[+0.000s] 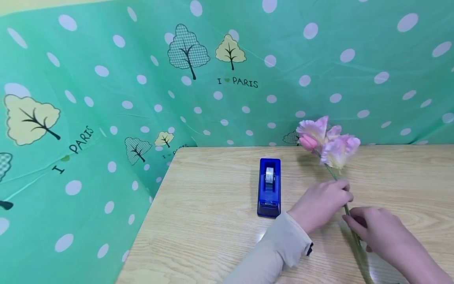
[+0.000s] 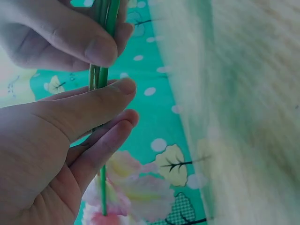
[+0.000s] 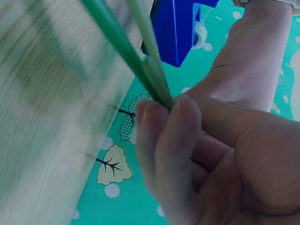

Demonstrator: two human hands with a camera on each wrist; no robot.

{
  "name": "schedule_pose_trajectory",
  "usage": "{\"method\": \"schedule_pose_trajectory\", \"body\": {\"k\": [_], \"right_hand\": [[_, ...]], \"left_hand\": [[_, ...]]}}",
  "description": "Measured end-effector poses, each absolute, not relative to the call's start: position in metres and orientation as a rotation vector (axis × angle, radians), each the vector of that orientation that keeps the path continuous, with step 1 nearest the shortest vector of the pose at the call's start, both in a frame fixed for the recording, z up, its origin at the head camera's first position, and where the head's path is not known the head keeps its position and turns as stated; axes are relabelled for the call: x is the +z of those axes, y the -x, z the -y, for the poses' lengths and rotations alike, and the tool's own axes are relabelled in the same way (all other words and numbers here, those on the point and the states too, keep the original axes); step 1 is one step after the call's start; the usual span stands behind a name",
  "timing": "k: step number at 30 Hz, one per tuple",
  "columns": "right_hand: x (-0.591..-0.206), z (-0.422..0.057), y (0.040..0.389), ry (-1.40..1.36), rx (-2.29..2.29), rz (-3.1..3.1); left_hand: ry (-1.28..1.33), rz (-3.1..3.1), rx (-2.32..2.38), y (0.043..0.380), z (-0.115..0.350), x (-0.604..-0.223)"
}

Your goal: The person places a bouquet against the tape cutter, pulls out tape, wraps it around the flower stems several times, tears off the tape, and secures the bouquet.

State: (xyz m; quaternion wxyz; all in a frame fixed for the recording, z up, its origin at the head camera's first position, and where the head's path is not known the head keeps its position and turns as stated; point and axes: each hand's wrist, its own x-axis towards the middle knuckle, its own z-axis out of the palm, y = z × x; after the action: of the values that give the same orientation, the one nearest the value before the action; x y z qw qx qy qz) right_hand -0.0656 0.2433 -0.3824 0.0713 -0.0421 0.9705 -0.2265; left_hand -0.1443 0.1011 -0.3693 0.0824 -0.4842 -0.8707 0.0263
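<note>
A bunch of pink-lilac flowers (image 1: 338,152) with a pink bud (image 1: 307,142) points toward the back of the table. My left hand (image 1: 320,203) pinches the green stems (image 2: 104,77) below the blooms, thumb against fingers. Just below it, my right hand (image 1: 379,232) grips the same stems between thumb and curled fingers. In the right wrist view, a dark green stem (image 3: 110,33) and a paler one (image 3: 143,28) come together at the right fingertips. The stem ends run down past the right hand toward the front edge of the head view.
A blue tape dispenser (image 1: 268,197) with a clear roll (image 1: 269,176) stands on the wooden table (image 1: 198,221), left of the left hand. A green dotted cloth (image 1: 248,118) with tree prints hangs behind and along the left side.
</note>
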Motion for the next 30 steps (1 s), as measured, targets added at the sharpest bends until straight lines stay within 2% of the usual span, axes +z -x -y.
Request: {"method": "schedule_pose_trajectory", "body": {"k": [15,24,30], "right_hand": [[-0.368,-0.240,0.060,0.246,-0.599,-3.182],[-0.360,-0.237,0.058,0.267,-0.588,-3.207],[-0.359,-0.231,0.063,0.414,-0.672,-3.229]], "left_hand": [[1.249,2.329,0.326,0.132,-0.087,-0.344],[1.354,2.247,0.333,0.130,-0.073,-0.333],[1.398,2.212,0.314,0.128,-0.048,-0.328]]}}
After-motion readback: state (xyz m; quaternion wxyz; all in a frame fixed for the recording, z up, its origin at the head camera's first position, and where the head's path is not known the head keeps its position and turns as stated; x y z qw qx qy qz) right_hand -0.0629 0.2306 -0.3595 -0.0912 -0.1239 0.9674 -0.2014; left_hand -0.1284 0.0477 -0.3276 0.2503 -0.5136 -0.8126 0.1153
